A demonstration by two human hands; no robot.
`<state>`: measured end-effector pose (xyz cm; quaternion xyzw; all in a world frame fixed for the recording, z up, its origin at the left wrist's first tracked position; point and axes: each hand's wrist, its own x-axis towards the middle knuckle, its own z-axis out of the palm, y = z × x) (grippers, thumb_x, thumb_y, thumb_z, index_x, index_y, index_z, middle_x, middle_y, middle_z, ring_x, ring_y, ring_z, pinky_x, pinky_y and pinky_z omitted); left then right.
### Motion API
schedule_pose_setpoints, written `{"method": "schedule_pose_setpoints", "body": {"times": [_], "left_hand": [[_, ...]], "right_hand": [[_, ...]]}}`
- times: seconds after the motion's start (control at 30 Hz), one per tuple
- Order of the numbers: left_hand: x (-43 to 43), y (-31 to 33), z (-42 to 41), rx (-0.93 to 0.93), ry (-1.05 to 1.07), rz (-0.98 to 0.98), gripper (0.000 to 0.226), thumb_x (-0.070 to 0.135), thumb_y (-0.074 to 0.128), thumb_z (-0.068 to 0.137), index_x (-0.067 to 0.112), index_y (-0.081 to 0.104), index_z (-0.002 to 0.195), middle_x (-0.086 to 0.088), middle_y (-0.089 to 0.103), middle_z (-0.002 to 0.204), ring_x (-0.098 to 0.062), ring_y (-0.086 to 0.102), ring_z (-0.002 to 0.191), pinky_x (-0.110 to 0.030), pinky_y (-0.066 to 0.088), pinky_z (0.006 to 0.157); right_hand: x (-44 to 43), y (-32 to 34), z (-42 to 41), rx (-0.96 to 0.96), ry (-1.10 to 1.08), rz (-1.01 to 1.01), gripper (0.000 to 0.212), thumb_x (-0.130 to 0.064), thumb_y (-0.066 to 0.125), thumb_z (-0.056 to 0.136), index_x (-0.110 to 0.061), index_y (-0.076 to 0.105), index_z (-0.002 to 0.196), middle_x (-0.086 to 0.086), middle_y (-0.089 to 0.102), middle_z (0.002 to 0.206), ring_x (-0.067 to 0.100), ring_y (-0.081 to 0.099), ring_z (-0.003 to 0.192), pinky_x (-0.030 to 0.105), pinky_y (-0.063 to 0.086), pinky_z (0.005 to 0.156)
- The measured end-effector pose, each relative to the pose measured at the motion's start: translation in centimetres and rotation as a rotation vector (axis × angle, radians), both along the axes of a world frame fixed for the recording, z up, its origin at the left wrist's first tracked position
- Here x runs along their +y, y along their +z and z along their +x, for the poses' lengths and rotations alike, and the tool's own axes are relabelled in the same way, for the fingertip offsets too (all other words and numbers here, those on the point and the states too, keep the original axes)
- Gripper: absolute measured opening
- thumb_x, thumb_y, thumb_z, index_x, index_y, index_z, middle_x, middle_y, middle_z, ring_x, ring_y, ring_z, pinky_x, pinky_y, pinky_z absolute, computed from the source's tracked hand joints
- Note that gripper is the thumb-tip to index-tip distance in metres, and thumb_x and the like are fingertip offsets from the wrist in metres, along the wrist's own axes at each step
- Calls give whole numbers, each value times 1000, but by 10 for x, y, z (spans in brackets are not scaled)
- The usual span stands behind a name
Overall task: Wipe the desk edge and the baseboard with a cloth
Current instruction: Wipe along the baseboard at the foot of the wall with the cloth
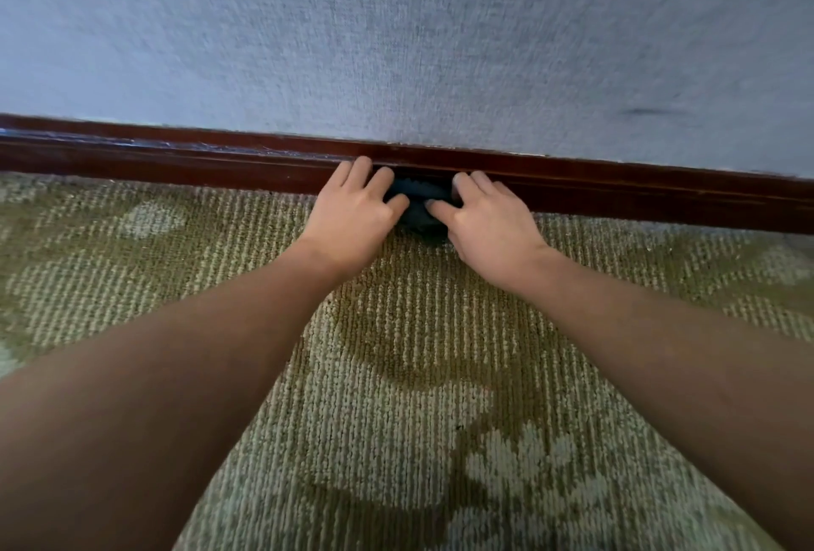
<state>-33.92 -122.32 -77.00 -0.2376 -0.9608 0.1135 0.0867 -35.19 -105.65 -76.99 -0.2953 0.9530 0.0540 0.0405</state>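
Note:
A dark blue cloth (420, 209) is bunched against the dark red-brown wooden baseboard (176, 160) where the wall meets the carpet. My left hand (357, 215) presses on the cloth's left side, fingers reaching onto the baseboard. My right hand (489, 224) grips its right side, with the fingertips against the baseboard. Both hands cover most of the cloth. No desk is in view.
A pale blue-grey textured wall (396, 30) rises above the baseboard, with a small dark mark (647, 112) at the right. A green and cream patterned carpet (396, 418) covers the floor under my forearms.

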Motion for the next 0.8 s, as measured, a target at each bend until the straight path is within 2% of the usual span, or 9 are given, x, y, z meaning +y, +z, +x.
{"method": "schedule_pose_setpoints", "body": {"times": [0.13,0.27,0.37,0.43,0.5,0.6,0.7,0.8], "left_hand": [[-7,4,4,-4,-23,-11,28,7,78,59,8,67,84,-12,65,88,-34,57,81,-35,48,70],[-11,8,6,12,-9,1,28,4,70,67,5,60,93,-14,65,93,-35,54,87,-38,45,74],[-16,10,8,10,-5,4,27,6,66,74,5,56,99,-14,64,92,-34,53,88,-40,42,77],[-20,7,8,-2,16,8,27,9,62,79,8,52,104,-12,63,92,-32,52,89,-38,39,79],[-21,5,9,-17,56,27,28,10,58,83,10,48,109,-13,62,93,-31,51,90,-37,37,81],[-20,9,7,-24,134,142,31,5,57,82,8,51,112,-19,62,91,-34,53,86,-40,38,77],[-21,11,2,-34,184,219,35,3,53,84,11,50,119,-21,59,90,-35,52,85,-40,37,73],[-21,13,-3,-31,215,275,32,4,54,85,10,50,116,-21,58,89,-35,52,83,-40,37,71]], "right_hand": [[-3,9,0,5,28,-40,42,-10,47,91,-16,43,133,13,42,119,28,37,113,35,35,92],[-9,20,-1,-24,36,-89,38,-10,46,92,-11,47,129,14,42,115,28,40,108,34,38,87],[-13,28,2,-89,13,-139,32,-10,46,92,-9,47,124,14,39,113,24,42,91,34,43,76],[-14,30,3,-103,-4,-167,30,-8,47,91,-9,47,121,15,36,114,21,37,81,35,44,68],[-16,31,3,-89,-11,-174,30,-6,49,90,-9,46,120,15,34,118,23,40,84,36,44,66],[-20,29,2,-74,-33,-187,43,0,52,87,-15,39,125,16,32,124,30,45,101,36,45,68],[-24,30,2,-74,-41,-203,57,6,50,82,-25,30,126,16,31,124,30,43,99,33,34,61],[-26,35,0,-55,-46,-208,57,8,52,78,-23,33,121,17,26,129,32,40,102,32,30,62]]}}
